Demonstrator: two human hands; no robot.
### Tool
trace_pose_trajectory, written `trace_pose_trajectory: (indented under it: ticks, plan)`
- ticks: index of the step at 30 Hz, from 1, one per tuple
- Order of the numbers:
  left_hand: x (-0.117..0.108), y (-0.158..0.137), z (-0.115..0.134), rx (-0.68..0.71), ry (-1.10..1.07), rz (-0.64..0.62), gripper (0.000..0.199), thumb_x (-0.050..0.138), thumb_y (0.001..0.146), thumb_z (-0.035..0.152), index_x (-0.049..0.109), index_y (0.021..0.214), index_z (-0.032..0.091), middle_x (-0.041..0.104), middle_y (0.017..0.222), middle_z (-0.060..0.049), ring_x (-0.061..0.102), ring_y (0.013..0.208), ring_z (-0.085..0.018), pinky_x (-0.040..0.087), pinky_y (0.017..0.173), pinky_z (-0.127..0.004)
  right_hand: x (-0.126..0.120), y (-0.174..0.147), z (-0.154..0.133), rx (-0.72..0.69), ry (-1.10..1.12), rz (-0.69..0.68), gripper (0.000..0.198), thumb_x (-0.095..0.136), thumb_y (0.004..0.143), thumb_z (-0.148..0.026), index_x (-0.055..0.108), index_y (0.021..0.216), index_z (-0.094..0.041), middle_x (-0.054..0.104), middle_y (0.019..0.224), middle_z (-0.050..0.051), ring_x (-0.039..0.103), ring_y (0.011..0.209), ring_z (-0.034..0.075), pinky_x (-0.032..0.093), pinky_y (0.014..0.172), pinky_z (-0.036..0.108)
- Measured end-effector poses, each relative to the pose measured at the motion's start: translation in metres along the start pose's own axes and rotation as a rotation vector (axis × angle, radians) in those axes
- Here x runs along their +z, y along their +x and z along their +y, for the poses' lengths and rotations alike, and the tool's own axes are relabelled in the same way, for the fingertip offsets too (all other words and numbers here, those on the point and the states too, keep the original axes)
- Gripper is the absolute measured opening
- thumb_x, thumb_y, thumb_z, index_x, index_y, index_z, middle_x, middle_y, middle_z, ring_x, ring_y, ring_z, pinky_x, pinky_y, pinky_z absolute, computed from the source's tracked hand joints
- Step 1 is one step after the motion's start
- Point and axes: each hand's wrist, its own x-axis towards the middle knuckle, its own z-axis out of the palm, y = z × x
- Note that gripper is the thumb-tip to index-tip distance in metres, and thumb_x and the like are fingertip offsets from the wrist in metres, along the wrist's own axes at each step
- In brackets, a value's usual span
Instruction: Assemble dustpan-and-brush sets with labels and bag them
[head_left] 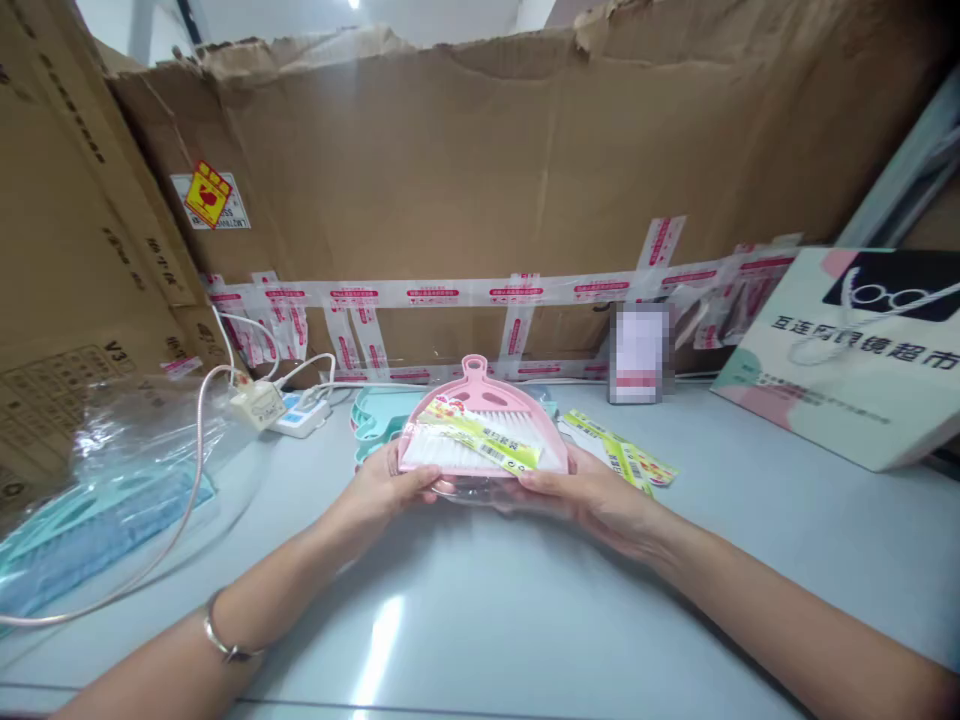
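Note:
Between my two hands is a pink dustpan and brush set (525, 402) with white bristles, in a clear plastic bag. A green and yellow printed label (487, 440) lies slantwise across its front. My left hand (391, 482) grips the lower left corner, thumb on the front edge. The lower right corner is held by my right hand (589, 492), its thumb also in front. Teal dustpans (375, 412) lie behind the pink set, partly hidden by it. More printed labels (622, 450) rest on the table just beyond my right hand.
A bagged teal and blue brush set (105, 530) lies at the left, crossed by a pale cable (196, 470). Plugs sit in a white power strip (301, 412). A phone (640, 355) leans against the large cardboard box (480, 180). A printed carton (847, 370) stands at the right.

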Motion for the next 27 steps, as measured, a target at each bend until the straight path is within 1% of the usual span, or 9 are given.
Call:
trace_pose_trajectory:
  ticks: [5, 8, 11, 14, 16, 19, 22, 25, 27]
  plan:
    - [0.005, -0.001, 0.002, -0.043, 0.071, 0.172, 0.030, 0.069, 0.068, 0.040, 0.056, 0.070, 0.013, 0.065, 0.055, -0.002, 0.060, 0.047, -0.012, 0.044, 0.046, -0.020, -0.002, 0.005, 0.007, 0.006, 0.018, 0.128, 0.025, 0.076, 0.064, -0.028, 0.065, 0.079, -0.012, 0.071, 0.074, 0.006, 0.067, 0.068, 0.014, 0.056, 0.070, 0.026]
    - [0.007, -0.004, 0.005, -0.022, 0.155, 0.151, 0.034, 0.062, 0.072, 0.047, 0.058, 0.074, 0.013, 0.066, 0.057, -0.004, 0.062, 0.049, -0.014, 0.047, 0.049, -0.024, 0.000, 0.006, 0.008, -0.009, 0.057, 0.191, 0.023, 0.076, 0.063, -0.031, 0.065, 0.069, -0.012, 0.070, 0.066, 0.005, 0.066, 0.060, 0.014, 0.057, 0.063, 0.024]
    - [0.003, -0.007, 0.008, 0.102, 0.178, 0.033, 0.051, 0.067, 0.070, 0.044, 0.053, 0.110, 0.017, 0.068, 0.098, -0.012, 0.067, 0.080, -0.021, 0.053, 0.067, -0.032, 0.000, 0.006, 0.005, -0.030, 0.103, 0.240, 0.022, 0.078, 0.061, -0.029, 0.065, 0.066, -0.012, 0.070, 0.064, 0.005, 0.065, 0.057, 0.013, 0.056, 0.058, 0.021]
    - [-0.006, -0.009, 0.012, 0.314, 0.241, -0.177, 0.102, 0.078, 0.057, 0.036, 0.017, 0.139, 0.034, 0.038, 0.140, -0.014, 0.053, 0.114, -0.029, 0.048, 0.087, -0.043, -0.003, 0.006, 0.002, -0.024, 0.142, 0.295, 0.018, 0.078, 0.061, -0.026, 0.065, 0.066, -0.013, 0.070, 0.063, 0.004, 0.065, 0.054, 0.011, 0.055, 0.055, 0.018]
    - [-0.013, -0.008, 0.013, 0.448, 0.433, -0.235, 0.113, 0.081, 0.054, 0.032, 0.010, 0.141, 0.037, 0.026, 0.146, -0.011, 0.039, 0.126, -0.032, 0.044, 0.094, -0.046, -0.006, 0.005, 0.001, 0.000, 0.137, 0.278, 0.017, 0.077, 0.062, -0.026, 0.066, 0.066, -0.013, 0.070, 0.064, 0.004, 0.065, 0.054, 0.011, 0.055, 0.056, 0.018]
    - [-0.019, -0.004, 0.012, 0.617, 0.732, -0.106, 0.079, 0.074, 0.065, 0.028, 0.036, 0.134, 0.031, 0.044, 0.135, -0.010, 0.043, 0.122, -0.029, 0.044, 0.093, -0.042, -0.009, 0.003, -0.001, 0.031, 0.050, 0.168, 0.020, 0.077, 0.063, -0.029, 0.067, 0.065, -0.012, 0.070, 0.065, 0.005, 0.064, 0.055, 0.010, 0.054, 0.056, 0.016]
    - [-0.021, -0.001, 0.006, 0.724, 0.754, 0.043, 0.034, 0.062, 0.075, 0.024, 0.061, 0.108, 0.023, 0.065, 0.105, -0.008, 0.059, 0.097, -0.022, 0.048, 0.084, -0.037, -0.010, 0.001, -0.005, 0.019, -0.044, 0.075, 0.022, 0.074, 0.065, -0.033, 0.068, 0.066, -0.012, 0.070, 0.067, 0.004, 0.064, 0.059, 0.010, 0.054, 0.061, 0.019]
    - [-0.020, 0.000, 0.001, 0.742, 0.630, 0.155, 0.022, 0.057, 0.075, 0.018, 0.067, 0.095, 0.021, 0.070, 0.092, -0.006, 0.063, 0.087, -0.019, 0.050, 0.080, -0.034, -0.009, -0.001, -0.009, -0.011, -0.117, 0.008, 0.024, 0.071, 0.069, -0.035, 0.068, 0.080, -0.014, 0.071, 0.080, 0.006, 0.066, 0.071, 0.014, 0.055, 0.073, 0.027]
    - [-0.017, -0.001, -0.001, 0.704, 0.548, 0.226, 0.018, 0.059, 0.073, 0.017, 0.068, 0.089, 0.020, 0.071, 0.088, -0.005, 0.064, 0.082, -0.018, 0.051, 0.076, -0.032, -0.008, -0.002, -0.011, -0.050, -0.137, -0.052, 0.036, 0.070, 0.070, -0.037, 0.064, 0.100, -0.017, 0.068, 0.100, 0.009, 0.065, 0.086, 0.018, 0.051, 0.085, 0.034]
